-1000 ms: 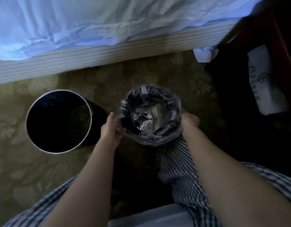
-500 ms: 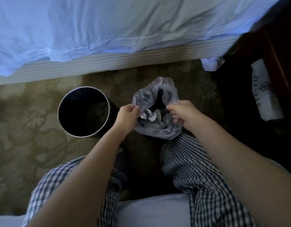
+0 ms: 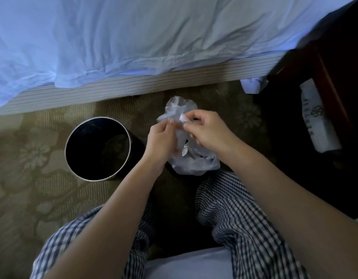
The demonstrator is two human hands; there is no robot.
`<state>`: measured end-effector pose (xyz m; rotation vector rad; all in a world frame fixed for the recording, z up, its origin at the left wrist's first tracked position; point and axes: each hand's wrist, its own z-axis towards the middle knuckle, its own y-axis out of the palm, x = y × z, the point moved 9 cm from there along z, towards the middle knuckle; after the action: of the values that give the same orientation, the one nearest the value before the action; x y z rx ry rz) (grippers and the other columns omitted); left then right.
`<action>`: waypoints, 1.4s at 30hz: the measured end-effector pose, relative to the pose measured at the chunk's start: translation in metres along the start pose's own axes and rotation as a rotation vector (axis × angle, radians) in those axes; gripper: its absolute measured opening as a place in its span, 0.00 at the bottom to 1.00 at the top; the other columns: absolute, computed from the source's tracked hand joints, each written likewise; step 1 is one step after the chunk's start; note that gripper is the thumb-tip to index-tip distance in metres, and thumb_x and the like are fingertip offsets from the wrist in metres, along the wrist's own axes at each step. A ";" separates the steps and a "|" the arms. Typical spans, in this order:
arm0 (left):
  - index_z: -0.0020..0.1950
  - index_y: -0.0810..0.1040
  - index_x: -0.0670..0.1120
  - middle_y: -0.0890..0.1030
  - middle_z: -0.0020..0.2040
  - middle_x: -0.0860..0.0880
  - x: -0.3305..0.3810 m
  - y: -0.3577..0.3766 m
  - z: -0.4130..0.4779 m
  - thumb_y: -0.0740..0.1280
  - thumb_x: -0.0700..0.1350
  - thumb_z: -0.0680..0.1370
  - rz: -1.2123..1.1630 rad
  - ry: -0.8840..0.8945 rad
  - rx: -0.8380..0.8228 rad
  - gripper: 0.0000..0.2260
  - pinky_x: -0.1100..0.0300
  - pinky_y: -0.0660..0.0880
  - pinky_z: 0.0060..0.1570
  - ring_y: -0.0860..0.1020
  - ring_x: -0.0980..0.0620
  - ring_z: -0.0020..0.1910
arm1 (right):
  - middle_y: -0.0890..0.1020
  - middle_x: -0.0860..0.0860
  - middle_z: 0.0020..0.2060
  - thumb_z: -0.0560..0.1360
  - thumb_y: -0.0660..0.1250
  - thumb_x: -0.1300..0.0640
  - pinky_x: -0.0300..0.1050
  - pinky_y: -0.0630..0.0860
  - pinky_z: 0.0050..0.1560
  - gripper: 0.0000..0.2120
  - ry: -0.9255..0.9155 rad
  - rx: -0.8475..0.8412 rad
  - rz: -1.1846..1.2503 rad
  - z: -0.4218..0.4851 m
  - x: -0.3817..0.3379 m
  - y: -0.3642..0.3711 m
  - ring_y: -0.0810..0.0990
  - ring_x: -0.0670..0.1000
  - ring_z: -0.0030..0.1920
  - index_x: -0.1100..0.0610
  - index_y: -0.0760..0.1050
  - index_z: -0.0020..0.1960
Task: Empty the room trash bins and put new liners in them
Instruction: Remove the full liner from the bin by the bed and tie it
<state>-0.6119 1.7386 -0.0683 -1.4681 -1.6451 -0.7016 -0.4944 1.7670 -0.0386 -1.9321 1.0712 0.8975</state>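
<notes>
A clear plastic trash liner (image 3: 194,164) with crumpled rubbish inside sits on the carpet between my knees and the bed. My left hand (image 3: 161,140) pinches the gathered top of the liner from the left. My right hand (image 3: 207,130) pinches the same bunched plastic from the right, fingers curled round it. The liner's mouth is squeezed together above my hands. To the left, a round black trash bin (image 3: 78,160) with a metal rim stands upright on the floor, bare inside, with no liner.
A bed (image 3: 154,47) with a pale sheet and striped base runs across the top. A dark wooden nightstand (image 3: 335,67) stands at the right, with a white tissue box (image 3: 319,121) below it. Patterned carpet (image 3: 33,178) covers the floor. My checked trouser legs fill the bottom.
My hands came together from the sides of the open liner and gathered its mouth closed. The view shifted, so the bin and bag now sit farther from me.
</notes>
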 end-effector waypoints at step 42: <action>0.29 0.70 0.44 0.67 0.26 0.51 0.000 -0.018 -0.010 0.61 0.40 0.76 0.714 0.033 -0.499 0.15 0.59 0.64 0.31 0.66 0.53 0.26 | 0.76 0.50 0.28 0.78 0.57 0.66 0.35 0.68 0.29 0.10 0.289 -0.149 0.846 0.031 0.034 -0.015 0.68 0.44 0.24 0.59 0.74 0.54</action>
<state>-0.6276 1.7271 -0.0605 -2.2084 -0.8253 -0.7293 -0.4743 1.7865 -0.0785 -1.7436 2.1251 1.1701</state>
